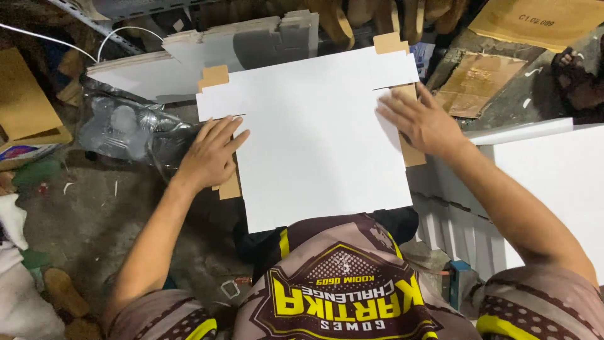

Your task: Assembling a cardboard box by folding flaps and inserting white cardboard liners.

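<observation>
1. Die-cut white cardboard blank (314,138): lies flat in the centre of the frame, white face up, its near edge over the person's lap and its far edge toward the top of the frame. Brown tabs show at the upper left and upper right corners and along both side edges.
2. Left hand (211,154): at the centre left of the frame, palm down, fingers spread loosely and laid on the blank's left edge where a brown side flap (229,186) shows beneath. It grips nothing; it presses flat.
3. Right hand (421,123): right of centre, palm down, fingers fanned open on the blank's right edge, over the matching brown flap. Also pressing, not pinching.
4. Step in hand, as judged: the blank is being held square while the two side flaps are addressed. The next move would call for lifting or creasing the flaps along their score lines with even pressure from both sides.
5. Orientation: the blank is nearly square; its longer run seems to go from the lap toward the top of the frame, tilted slightly clockwise, tabbed end farthest away.
6. Surroundings: stack of white blanks (207,56) at upper left; crumpled clear plastic (119,126) at left; white folded boxes (541,182) at right; brown cardboard sheets (535,22) at upper right.
</observation>
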